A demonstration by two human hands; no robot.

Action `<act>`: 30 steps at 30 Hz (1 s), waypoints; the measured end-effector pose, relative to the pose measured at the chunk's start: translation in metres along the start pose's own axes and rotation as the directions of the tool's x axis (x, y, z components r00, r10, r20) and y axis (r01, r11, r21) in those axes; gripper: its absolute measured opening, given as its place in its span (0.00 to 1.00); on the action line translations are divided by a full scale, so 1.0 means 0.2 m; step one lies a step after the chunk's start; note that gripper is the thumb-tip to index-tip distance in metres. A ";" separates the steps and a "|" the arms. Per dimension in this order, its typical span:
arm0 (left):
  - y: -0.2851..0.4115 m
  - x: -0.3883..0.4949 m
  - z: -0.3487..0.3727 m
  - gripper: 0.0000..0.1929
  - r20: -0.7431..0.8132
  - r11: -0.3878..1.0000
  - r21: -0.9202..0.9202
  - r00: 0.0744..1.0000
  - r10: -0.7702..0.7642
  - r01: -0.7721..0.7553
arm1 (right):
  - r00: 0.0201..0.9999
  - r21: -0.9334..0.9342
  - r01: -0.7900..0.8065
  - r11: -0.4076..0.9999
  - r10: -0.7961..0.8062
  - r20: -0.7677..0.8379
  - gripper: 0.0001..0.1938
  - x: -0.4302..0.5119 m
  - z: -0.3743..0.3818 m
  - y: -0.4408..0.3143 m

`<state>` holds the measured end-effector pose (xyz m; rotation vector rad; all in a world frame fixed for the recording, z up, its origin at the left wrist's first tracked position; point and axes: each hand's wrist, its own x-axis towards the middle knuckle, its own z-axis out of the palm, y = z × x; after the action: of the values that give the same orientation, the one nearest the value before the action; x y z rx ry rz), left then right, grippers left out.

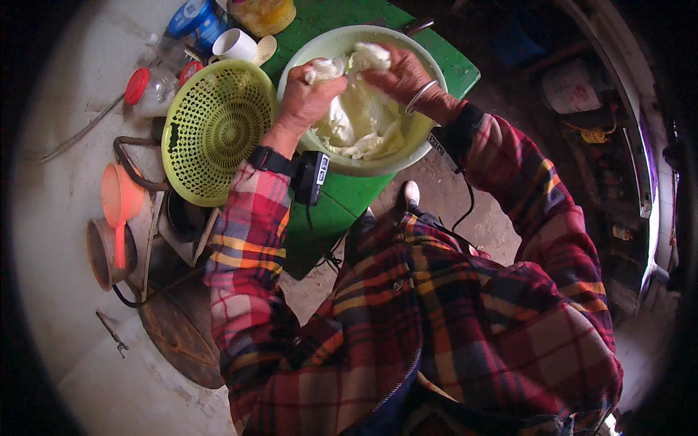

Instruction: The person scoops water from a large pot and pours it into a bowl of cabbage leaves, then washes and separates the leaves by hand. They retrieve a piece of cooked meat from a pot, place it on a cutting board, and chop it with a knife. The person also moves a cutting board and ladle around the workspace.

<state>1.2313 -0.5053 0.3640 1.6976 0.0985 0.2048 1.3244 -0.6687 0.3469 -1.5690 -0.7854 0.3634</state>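
Note:
My left hand is closed around one part of a pale, wet, leafy piece, perhaps cabbage. On the right, my right hand grips another part of it, a bracelet at the wrist. Both hands are over a pale green plastic basin, near its far side. More pale leafy pieces lie in the basin, below the hands. A yellow-green plastic colander stands tilted just left of the basin. My fingers partly hide what they hold.
The basin is on a green table. Towards the left are a white cup, a clear jar with a red lid, a blue tub, an orange ladle and a metal pot. A cable hangs from a device at each wrist.

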 end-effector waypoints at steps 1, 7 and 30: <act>0.01 0.00 -0.02 0.09 -0.069 0.998 -0.047 0.997 -0.047 0.044 | 0.998 0.050 -0.061 0.997 0.063 -0.031 0.15 0.02 -0.03 0.01; 0.02 -0.02 -0.15 0.11 -0.217 0.896 -0.437 0.957 -0.191 0.080 | 0.943 -0.646 -0.272 0.713 0.330 -0.034 0.18 0.11 -0.16 0.13; 0.17 0.05 -0.05 0.12 -0.213 0.779 -0.621 0.937 -0.278 0.090 | 0.843 0.110 -0.317 0.942 0.227 0.489 0.32 0.12 0.20 -0.34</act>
<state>1.2366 -0.4986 0.3992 0.9937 0.3846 0.3031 1.2962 -0.6241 0.4110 -1.4286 -0.8638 1.0332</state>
